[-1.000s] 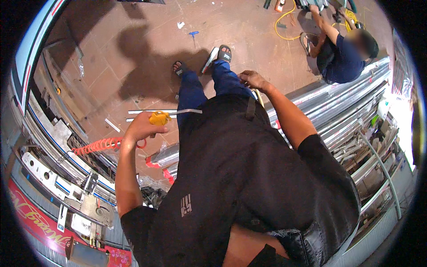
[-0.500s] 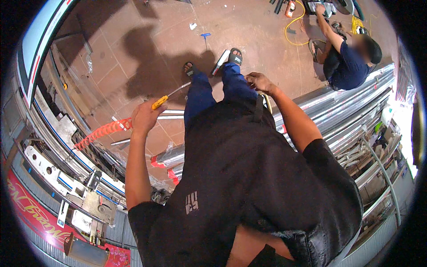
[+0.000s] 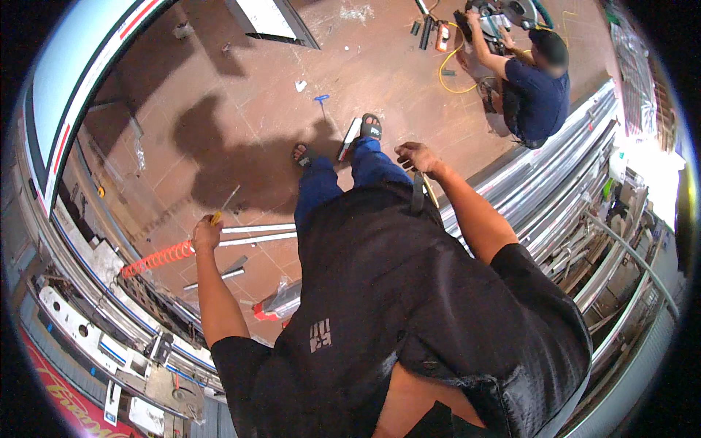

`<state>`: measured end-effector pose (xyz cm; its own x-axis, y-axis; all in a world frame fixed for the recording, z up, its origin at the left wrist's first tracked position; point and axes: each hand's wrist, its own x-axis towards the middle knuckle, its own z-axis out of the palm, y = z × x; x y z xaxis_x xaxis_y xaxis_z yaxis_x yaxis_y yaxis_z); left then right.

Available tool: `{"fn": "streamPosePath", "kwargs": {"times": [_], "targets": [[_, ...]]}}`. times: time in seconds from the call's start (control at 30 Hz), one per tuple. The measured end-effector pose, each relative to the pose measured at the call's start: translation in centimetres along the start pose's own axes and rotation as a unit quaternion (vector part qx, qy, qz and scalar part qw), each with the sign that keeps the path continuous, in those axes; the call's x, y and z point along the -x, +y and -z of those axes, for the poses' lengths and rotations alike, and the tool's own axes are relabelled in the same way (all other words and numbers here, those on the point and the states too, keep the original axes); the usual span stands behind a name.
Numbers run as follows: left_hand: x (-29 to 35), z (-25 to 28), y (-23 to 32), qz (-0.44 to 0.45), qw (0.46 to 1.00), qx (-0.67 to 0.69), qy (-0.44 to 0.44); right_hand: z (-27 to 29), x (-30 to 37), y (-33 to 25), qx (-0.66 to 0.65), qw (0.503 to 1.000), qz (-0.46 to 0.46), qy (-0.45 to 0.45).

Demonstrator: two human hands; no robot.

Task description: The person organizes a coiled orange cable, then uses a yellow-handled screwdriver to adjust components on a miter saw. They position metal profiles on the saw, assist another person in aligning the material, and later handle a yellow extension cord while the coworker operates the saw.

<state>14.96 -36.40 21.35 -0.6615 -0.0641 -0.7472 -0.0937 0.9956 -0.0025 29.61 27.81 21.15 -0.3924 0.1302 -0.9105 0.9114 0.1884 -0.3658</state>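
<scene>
Apparently a yellow-handled screwdriver (image 3: 216, 218) in left hand (image 3: 205, 234), right hand (image 3: 418, 158) apart

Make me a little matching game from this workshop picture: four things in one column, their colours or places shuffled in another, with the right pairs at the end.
Things
1. Coiled hose
2. Yellow-handled tool
3. T-handled tool
4. Co-worker

Places or colours
A. Held in the person's left hand
B. At the upper right of the picture
C. Orange-red
D. Lying on the floor

Right pairs: 1-C, 2-A, 3-D, 4-B.
</scene>
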Motion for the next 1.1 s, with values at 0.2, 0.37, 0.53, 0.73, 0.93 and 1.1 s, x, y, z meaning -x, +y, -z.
{"fn": "streamPosePath", "kwargs": {"times": [0.2,0.37,0.53,0.73,0.93,1.1], "targets": [[-3.6,-4.1,-1.7,-0.033,0.997,0.063,0.020,-1.3,1.5,-0.5,-0.024,0.999,0.009,0.047],[-6.0,-4.4,-3.1,-0.039,0.998,-0.050,0.023,-1.6,3.5,-1.8,-0.075,0.996,0.014,0.053],[-8.6,-2.6,-5.5,-0.008,0.995,-0.097,0.028,-0.5,4.5,-2.5,-0.068,0.996,0.019,0.058],[-11.8,-4.2,-7.6,-0.079,0.972,-0.183,0.125,2.2,3.6,-3.1,-0.040,0.997,-0.014,0.063],[-9.1,-8.8,6.4,-0.027,0.970,0.229,0.074,4.8,0.3,-1.8,-0.045,0.998,0.028,0.032],[-0.4,-9.7,25.3,0.064,0.892,0.445,-0.053,8.3,-1.7,0.3,0.250,0.947,0.201,0.022]]}}
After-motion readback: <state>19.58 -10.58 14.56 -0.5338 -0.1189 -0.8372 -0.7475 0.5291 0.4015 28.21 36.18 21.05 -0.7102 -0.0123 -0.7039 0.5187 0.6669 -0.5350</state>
